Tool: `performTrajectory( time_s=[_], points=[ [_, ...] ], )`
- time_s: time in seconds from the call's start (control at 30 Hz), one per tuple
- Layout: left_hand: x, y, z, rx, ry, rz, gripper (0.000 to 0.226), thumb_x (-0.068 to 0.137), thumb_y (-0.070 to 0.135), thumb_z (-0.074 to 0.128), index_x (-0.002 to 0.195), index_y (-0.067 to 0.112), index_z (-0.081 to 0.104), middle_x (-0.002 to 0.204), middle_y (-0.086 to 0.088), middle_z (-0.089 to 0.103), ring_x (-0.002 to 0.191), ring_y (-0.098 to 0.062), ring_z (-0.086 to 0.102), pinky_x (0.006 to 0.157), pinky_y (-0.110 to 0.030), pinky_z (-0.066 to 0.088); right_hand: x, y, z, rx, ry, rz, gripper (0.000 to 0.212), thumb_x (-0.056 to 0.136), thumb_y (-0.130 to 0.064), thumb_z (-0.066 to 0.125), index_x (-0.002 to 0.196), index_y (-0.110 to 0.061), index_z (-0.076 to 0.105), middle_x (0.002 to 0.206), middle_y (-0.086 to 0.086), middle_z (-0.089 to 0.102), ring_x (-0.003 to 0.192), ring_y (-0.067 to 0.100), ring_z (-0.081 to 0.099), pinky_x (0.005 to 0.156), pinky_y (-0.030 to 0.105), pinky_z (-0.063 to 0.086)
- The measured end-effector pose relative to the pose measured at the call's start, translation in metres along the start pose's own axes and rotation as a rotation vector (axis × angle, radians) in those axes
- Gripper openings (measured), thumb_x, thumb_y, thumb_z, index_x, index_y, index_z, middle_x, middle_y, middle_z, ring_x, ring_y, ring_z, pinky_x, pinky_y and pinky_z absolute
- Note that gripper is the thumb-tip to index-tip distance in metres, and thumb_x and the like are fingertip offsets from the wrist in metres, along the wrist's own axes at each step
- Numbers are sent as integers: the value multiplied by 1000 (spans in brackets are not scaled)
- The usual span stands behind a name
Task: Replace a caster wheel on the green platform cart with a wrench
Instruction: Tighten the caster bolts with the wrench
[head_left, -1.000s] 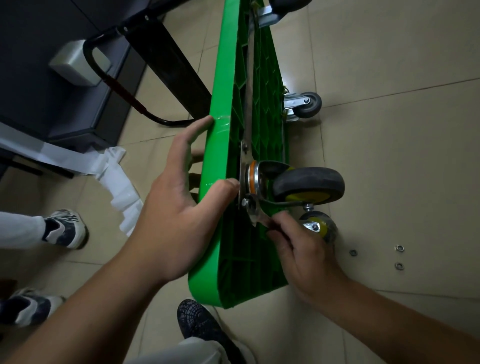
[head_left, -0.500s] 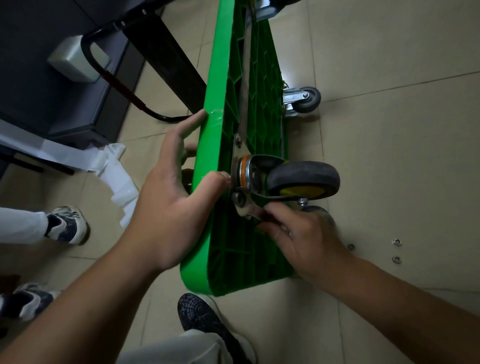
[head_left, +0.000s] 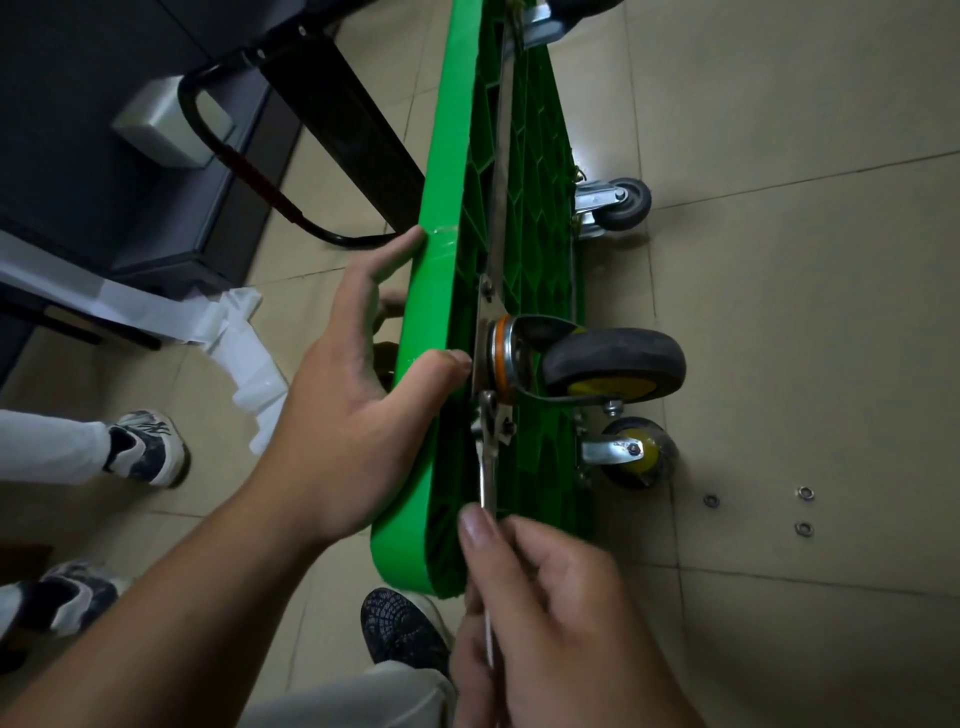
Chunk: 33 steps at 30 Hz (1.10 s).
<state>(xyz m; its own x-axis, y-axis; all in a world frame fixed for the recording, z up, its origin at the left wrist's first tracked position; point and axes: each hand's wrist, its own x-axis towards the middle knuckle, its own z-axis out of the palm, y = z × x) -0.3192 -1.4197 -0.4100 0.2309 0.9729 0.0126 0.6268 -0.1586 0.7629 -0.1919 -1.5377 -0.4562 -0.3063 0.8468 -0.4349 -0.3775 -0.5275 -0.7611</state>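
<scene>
The green platform cart (head_left: 441, 218) stands on its edge on the floor, ribbed underside facing right. My left hand (head_left: 353, 405) grips its rim, thumb over the edge near the caster plate and fingers behind the deck. A black caster wheel (head_left: 615, 364) with a yellow hub juts out from a steel mounting plate. My right hand (head_left: 545, 597) holds the handle of a silver wrench (head_left: 487, 457), whose head sits on a bolt at the plate's lower corner. A second yellow-hubbed caster (head_left: 636, 452) rests on the floor just below.
Three small nuts or washers (head_left: 802, 493) lie on the tile floor at right. A grey caster (head_left: 623, 202) is mounted further up the cart. The black cart handle (head_left: 244, 166) and dark furniture stand at left. Another person's shoes (head_left: 145, 447) and my own shoe (head_left: 405, 631) are nearby.
My right hand drew back from the caster plate toward me and now holds the wrench by its handle, with the head on the bolt. My left hand kept its grip on the cart.
</scene>
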Motion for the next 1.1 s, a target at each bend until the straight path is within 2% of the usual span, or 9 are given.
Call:
performTrajectory(
  time_s=[0.1, 0.17, 0.3, 0.37, 0.47, 0.67, 0.83, 0.97, 1.1],
  points=[
    [0, 1, 0, -18, -12, -6, 78, 78, 50, 61, 152, 46, 36, 125, 18, 64, 102, -12, 73, 76, -32, 61, -11, 20, 4, -190, 160, -133, 57, 56, -96, 49, 81, -47, 63, 51, -9, 54, 47, 4, 51, 55, 18, 40],
    [-1, 1, 0, -25, -15, -15, 78, 78, 51, 61, 151, 48, 36, 124, 19, 63, 102, -13, 73, 78, -38, 62, -7, 34, -12, -354, 245, -236, 67, 56, -102, 34, 91, -51, 58, 55, -15, 56, 53, 1, 57, 54, 13, 40],
    [-1, 0, 0, -17, -11, -21, 78, 77, 53, 61, 150, 50, 35, 124, 18, 63, 99, -14, 73, 79, -46, 62, 32, 40, -56, -513, 239, -516, 44, 94, -72, 37, 99, -33, 55, 62, -15, 50, 47, -2, 43, 44, 14, 32],
    [0, 0, 0, -9, -12, -20, 78, 77, 54, 61, 150, 50, 35, 124, 18, 63, 103, -13, 72, 80, -45, 62, 52, 37, -69, -612, 244, -646, 32, 101, -57, 40, 96, -29, 53, 65, -14, 47, 49, -3, 42, 46, 10, 30],
    [0, 1, 0, -6, -11, -21, 78, 76, 54, 61, 150, 51, 36, 123, 19, 62, 105, -12, 70, 81, -47, 62, 71, 31, -77, -672, 245, -747, 31, 103, -54, 40, 97, -27, 54, 70, -9, 49, 52, -3, 44, 46, 14, 32],
    [0, 0, 2, -22, -14, -20, 78, 78, 51, 61, 151, 50, 35, 125, 19, 62, 110, -15, 69, 84, -47, 61, 90, 30, -85, -730, 154, -724, 39, 99, -63, 34, 98, -29, 52, 68, -24, 49, 61, -5, 51, 51, 16, 40],
    [0, 0, 1, -4, -14, -11, 79, 77, 52, 60, 152, 47, 35, 126, 17, 63, 111, -9, 68, 83, -34, 58, 98, 24, -96, -723, 24, -674, 36, 96, -65, 40, 103, -33, 57, 82, -18, 62, 75, 1, 62, 62, 28, 50],
    [0, 0, 0, -9, -15, -10, 78, 77, 53, 60, 151, 50, 34, 126, 17, 62, 109, -15, 69, 85, -47, 60, 81, 25, -80, -603, -4, -509, 43, 92, -69, 45, 94, -28, 59, 74, 3, 65, 66, 23, 65, 59, 48, 52],
    [0, 0, 0, -15, -19, -8, 78, 77, 52, 60, 151, 48, 35, 122, 19, 63, 107, -12, 70, 81, -37, 61, 41, 19, -46, -281, -47, -311, 33, 94, -56, 49, 83, -26, 59, 48, 6, 56, 37, 15, 52, 42, 29, 41]
  ],
)
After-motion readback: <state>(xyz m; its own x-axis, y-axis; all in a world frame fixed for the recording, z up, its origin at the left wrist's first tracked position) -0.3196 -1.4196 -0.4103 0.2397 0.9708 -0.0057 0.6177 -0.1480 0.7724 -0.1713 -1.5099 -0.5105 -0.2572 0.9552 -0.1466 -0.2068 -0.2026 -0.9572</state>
